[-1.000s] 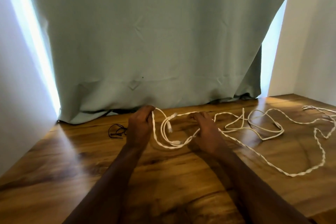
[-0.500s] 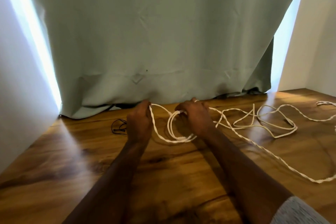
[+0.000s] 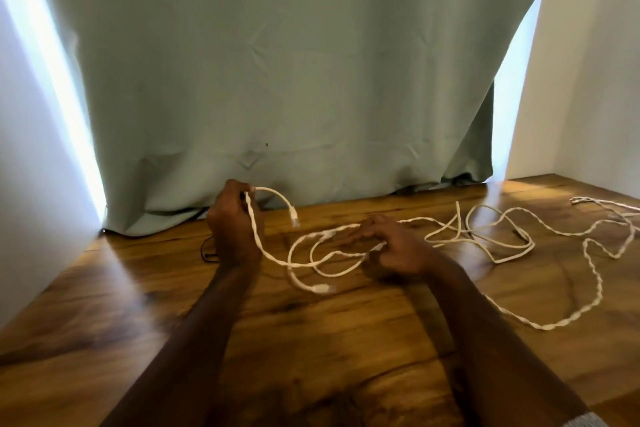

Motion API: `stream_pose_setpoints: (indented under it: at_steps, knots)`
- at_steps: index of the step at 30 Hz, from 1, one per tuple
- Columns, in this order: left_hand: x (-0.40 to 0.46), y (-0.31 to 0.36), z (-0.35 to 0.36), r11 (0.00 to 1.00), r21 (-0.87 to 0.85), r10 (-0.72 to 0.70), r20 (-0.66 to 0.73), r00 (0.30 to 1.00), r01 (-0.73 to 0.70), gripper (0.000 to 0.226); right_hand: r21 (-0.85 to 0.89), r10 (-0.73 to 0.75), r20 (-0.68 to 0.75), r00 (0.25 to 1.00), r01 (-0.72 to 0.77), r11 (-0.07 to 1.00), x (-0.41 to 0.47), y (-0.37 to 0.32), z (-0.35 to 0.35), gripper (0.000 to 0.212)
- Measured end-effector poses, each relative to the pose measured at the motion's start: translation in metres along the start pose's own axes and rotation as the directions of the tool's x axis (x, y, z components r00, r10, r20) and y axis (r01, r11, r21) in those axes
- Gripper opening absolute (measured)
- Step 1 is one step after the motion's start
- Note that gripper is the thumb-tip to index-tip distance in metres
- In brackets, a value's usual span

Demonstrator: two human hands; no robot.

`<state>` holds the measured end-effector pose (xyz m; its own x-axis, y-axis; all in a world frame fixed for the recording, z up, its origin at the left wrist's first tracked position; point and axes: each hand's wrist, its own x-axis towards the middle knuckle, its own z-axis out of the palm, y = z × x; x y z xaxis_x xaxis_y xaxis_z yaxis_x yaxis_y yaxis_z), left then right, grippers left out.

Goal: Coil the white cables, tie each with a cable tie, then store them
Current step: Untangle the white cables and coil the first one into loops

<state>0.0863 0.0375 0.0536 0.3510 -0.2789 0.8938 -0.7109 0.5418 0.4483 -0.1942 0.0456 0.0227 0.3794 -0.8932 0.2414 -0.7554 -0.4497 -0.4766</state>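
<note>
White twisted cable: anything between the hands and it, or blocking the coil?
Nothing visible. The left hand and right hand both already hold the white twisted cable. Its slack trails rightward, looped over itself, on the bare wooden tabletop.

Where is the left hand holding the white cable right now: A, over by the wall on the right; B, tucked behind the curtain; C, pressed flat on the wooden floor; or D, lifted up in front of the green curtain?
D: the left hand grips the white cable raised off the wooden floor, with a plug end arching over in front of the green curtain.
</note>
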Motion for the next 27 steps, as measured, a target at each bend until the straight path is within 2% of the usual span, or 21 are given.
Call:
stream_pose_setpoints:
  at_steps: [3,6,9,10,12,14,15,17,20,23,25,27]
  knots:
    - [0.003,0.006,-0.005,0.999,0.009,0.039,-0.024,0.999,-0.039,0.013,-0.113,0.029,0.026,0.999,-0.026,0.993,0.001,-0.009,0.011,0.040]
    - [-0.007,0.012,-0.002,0.996,0.048,0.066,0.043,0.997,-0.068,0.012,-0.115,0.008,-0.029,1.000,-0.011,0.993,0.003,-0.015,0.015,0.035]
    - [-0.012,0.013,-0.001,0.999,0.035,0.029,0.111,0.993,-0.033,0.010,-0.152,-0.007,-0.037,0.999,0.002,0.988,0.003,-0.012,0.015,0.023]
    - [-0.014,0.013,0.001,0.999,0.016,0.032,0.137,0.990,-0.034,0.010,-0.124,-0.046,-0.072,0.996,0.037,0.992,0.003,-0.013,0.014,0.021]
    - [-0.019,0.013,0.005,0.993,-0.109,-0.014,0.232,0.973,0.041,0.014,0.011,-0.122,-0.255,0.959,0.129,0.992,0.002,-0.016,0.009,0.016]
    - [-0.026,0.018,0.012,0.925,-0.223,-0.191,0.425,0.885,0.307,0.026,0.167,-0.105,-0.470,0.877,0.205,0.964,0.004,-0.027,0.001,0.013]
    - [-0.028,0.023,0.015,0.858,-0.249,-0.271,0.524,0.808,0.449,0.027,0.204,-0.090,-0.518,0.851,0.224,0.953,0.007,-0.035,-0.003,0.012]
    - [-0.030,0.032,0.022,0.716,-0.271,-0.360,0.647,0.672,0.644,0.019,0.191,-0.106,-0.518,0.849,0.235,0.953,0.017,-0.049,-0.010,0.013]
    - [-0.028,0.047,0.030,0.588,-0.262,-0.393,0.735,0.553,0.765,0.021,0.194,-0.139,-0.445,0.885,0.246,0.950,0.030,-0.059,-0.026,0.013]
    - [-0.031,0.057,0.044,0.541,-0.190,-0.367,0.823,0.434,0.819,0.030,0.235,-0.147,-0.347,0.926,0.238,0.942,0.036,-0.061,-0.048,0.011]
    - [-0.034,0.067,0.054,0.489,-0.204,-0.333,0.855,0.398,0.848,0.024,0.230,-0.150,-0.284,0.947,0.219,0.948,0.037,-0.063,-0.059,0.010]
    - [-0.035,0.078,0.062,0.456,-0.220,-0.327,0.860,0.392,0.863,0.012,0.159,-0.168,-0.261,0.951,0.214,0.964,0.036,-0.060,-0.066,0.010]
